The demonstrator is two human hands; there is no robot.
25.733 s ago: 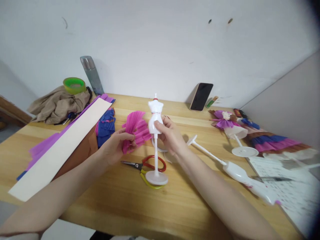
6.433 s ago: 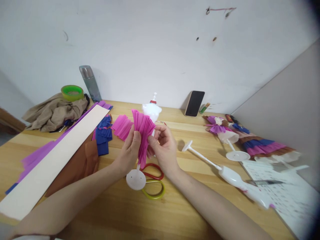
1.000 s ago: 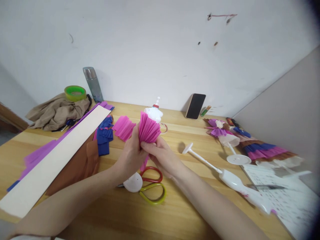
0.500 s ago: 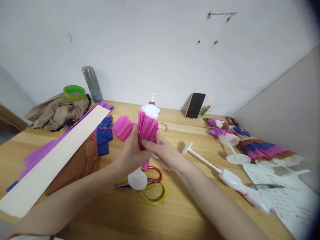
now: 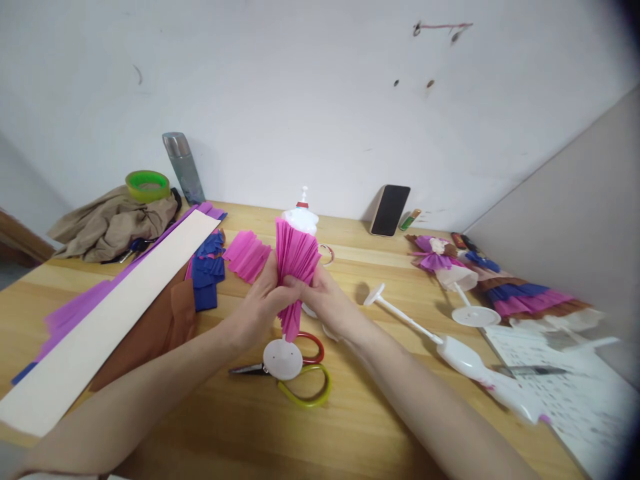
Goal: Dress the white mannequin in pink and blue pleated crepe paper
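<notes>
A pleated bunch of pink crepe paper [image 5: 296, 250] is gathered between my two hands. My left hand [image 5: 265, 297] grips its left side, and my right hand [image 5: 320, 293] closes round the right side, with the thumbs meeting in front. Below the paper hangs a round white plastic disc [image 5: 283, 359], apparently on a stem that the paper covers. Scissors [image 5: 307, 390] with one red and one yellow handle lie on the table behind the disc. Just beyond the bunch stands a white glue bottle [image 5: 301, 217], partly hidden. More pleated pink paper [image 5: 247, 256] lies left of my hands.
A cream board [image 5: 125, 313] lies over purple and brown paper at left, near blue strips [image 5: 207, 273]. Behind are green tape [image 5: 147, 185], a flask [image 5: 184, 167] and a phone [image 5: 390, 211]. A white doll-like figure on a stand [image 5: 465, 360] and ruffled skirts [image 5: 535, 300] lie right.
The thumbs have shifted closer together across the paper, and the folds flare more above them. The white disc has swung slightly right, with more of the lower paper showing.
</notes>
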